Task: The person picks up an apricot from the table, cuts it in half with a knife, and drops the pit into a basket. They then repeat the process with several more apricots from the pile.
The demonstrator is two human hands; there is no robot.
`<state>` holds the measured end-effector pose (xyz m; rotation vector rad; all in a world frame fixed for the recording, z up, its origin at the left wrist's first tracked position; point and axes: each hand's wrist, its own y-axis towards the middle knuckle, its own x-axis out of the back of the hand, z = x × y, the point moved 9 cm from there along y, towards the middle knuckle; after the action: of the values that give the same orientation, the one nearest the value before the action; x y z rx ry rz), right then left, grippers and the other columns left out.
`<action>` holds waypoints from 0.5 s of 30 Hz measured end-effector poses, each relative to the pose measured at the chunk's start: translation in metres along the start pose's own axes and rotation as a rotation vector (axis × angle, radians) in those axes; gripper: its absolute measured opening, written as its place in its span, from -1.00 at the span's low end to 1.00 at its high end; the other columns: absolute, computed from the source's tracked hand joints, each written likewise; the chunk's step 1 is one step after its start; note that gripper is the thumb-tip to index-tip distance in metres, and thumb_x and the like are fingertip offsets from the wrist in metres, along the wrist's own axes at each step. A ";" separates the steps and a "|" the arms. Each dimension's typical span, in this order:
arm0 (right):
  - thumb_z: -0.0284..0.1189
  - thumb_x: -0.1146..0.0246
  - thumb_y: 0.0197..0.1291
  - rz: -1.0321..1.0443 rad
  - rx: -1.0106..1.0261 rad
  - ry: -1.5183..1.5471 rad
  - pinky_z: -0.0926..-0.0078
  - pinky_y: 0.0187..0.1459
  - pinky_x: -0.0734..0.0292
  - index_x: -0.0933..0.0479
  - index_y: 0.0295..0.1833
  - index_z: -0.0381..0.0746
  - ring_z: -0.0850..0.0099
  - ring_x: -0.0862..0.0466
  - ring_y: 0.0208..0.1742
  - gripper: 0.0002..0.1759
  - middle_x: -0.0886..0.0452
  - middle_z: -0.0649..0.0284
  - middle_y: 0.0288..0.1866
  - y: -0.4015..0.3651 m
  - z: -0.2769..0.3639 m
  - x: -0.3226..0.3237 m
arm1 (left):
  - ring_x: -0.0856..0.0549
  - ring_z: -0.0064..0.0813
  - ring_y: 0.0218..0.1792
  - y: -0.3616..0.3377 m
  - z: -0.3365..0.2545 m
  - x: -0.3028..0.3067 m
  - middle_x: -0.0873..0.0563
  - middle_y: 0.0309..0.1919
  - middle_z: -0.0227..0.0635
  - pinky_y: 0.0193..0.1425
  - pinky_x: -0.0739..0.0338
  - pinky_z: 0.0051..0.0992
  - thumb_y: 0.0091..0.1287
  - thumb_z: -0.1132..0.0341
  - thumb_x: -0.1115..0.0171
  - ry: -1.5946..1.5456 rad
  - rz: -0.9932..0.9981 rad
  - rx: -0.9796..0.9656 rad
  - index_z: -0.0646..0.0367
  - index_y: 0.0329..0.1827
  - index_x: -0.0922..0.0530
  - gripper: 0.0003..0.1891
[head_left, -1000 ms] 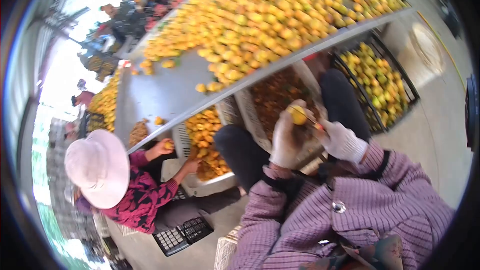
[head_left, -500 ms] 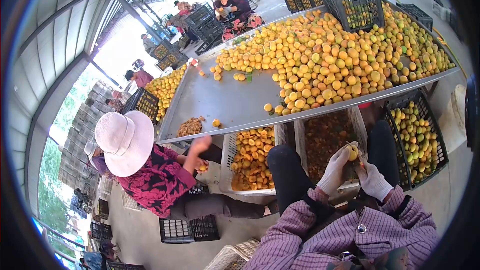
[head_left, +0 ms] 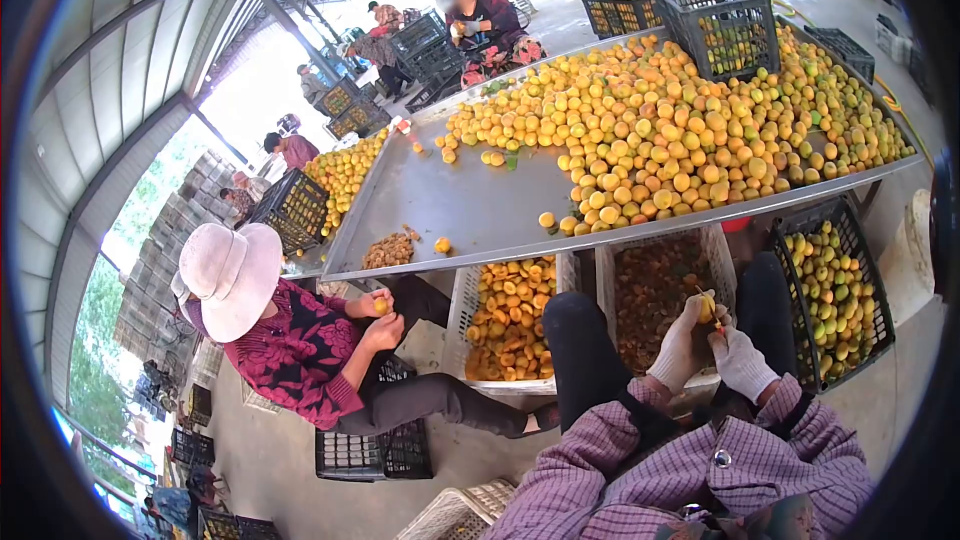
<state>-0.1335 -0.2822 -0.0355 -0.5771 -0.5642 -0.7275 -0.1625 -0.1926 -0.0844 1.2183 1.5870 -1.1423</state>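
Observation:
My left hand [head_left: 679, 347], in a whitish knit glove, is closed around a yellow-orange apricot [head_left: 707, 309] held up over my lap. Close against it is my right hand [head_left: 745, 364], gloved as well, its fingers pinched at the fruit's lower side. A small reddish bit shows at those fingertips; I cannot tell what it belongs to. Beneath the hands, between my knees, stands a pale crate [head_left: 604, 290] with a brown layer of pits or scraps inside. Left of my knee, another white crate [head_left: 459, 325] is filled with opened apricot halves.
A metal table [head_left: 410, 205] bears a large heap of apricots [head_left: 690, 130] and a black crate [head_left: 715, 20]. Brown pits [head_left: 390, 251] lie near its front edge. At my right stands a black crate of greener fruit [head_left: 884, 325]. A co-worker in a hat [head_left: 228, 280] sits at left.
The co-worker's blurred raised hand has come down, and both their hands now meet at a fruit. My hands stay together at the apricot, my right fingers slightly shifted. The view has tilted a little.

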 end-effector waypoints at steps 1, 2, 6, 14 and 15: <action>-0.13 -0.01 0.59 -0.010 0.018 -0.011 0.08 0.09 -0.59 -0.58 0.11 -0.36 -0.22 -0.70 0.07 -0.52 -0.73 -0.21 -0.02 0.003 -0.003 0.000 | -0.62 -0.41 0.17 0.001 -0.001 0.001 -0.65 0.08 -0.34 0.35 -0.52 -0.36 0.55 -0.04 -0.26 0.030 0.019 -0.005 0.12 0.50 -0.44 -0.40; -0.15 -0.01 0.59 -0.021 0.038 -0.024 0.10 0.09 -0.59 -0.58 0.11 -0.36 -0.21 -0.70 0.06 -0.53 -0.73 -0.21 -0.03 0.008 -0.006 0.002 | -0.62 -0.41 0.17 0.004 -0.005 0.003 -0.65 0.08 -0.34 0.35 -0.52 -0.36 0.55 -0.04 -0.26 0.032 0.028 -0.010 0.12 0.50 -0.44 -0.40; -0.17 -0.02 0.60 0.094 0.161 0.169 0.12 0.08 -0.59 -0.59 0.10 -0.36 -0.20 -0.71 0.05 -0.54 -0.73 -0.20 -0.04 0.017 -0.014 0.001 | -0.60 -0.44 0.23 -0.002 -0.026 0.002 -0.62 0.21 -0.35 0.38 -0.50 -0.42 0.55 0.01 -0.27 0.525 -0.052 -0.056 0.25 0.50 -0.41 -0.38; -0.21 -0.04 0.59 0.018 0.012 0.021 0.19 0.04 -0.59 -0.56 0.17 -0.36 -0.03 -0.75 0.00 -0.58 -0.73 -0.13 -0.11 0.010 -0.013 -0.001 | -0.62 -0.42 0.20 0.001 -0.011 0.011 -0.62 0.21 -0.28 0.37 -0.52 -0.43 0.56 0.08 -0.28 0.343 -0.118 -0.082 0.25 0.53 -0.39 -0.39; -0.21 -0.04 0.59 0.011 -0.004 -0.015 0.18 0.04 -0.59 -0.56 0.15 -0.36 -0.06 -0.74 0.00 -0.58 -0.73 -0.14 -0.11 0.010 -0.009 0.002 | -0.63 -0.41 0.20 0.001 -0.010 0.013 -0.63 0.21 -0.27 0.37 -0.52 -0.42 0.55 0.08 -0.28 0.316 -0.158 -0.080 0.25 0.52 -0.40 -0.39</action>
<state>-0.1223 -0.2831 -0.0429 -0.5896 -0.5734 -0.7144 -0.1647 -0.1800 -0.0943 1.2854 1.9760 -1.0070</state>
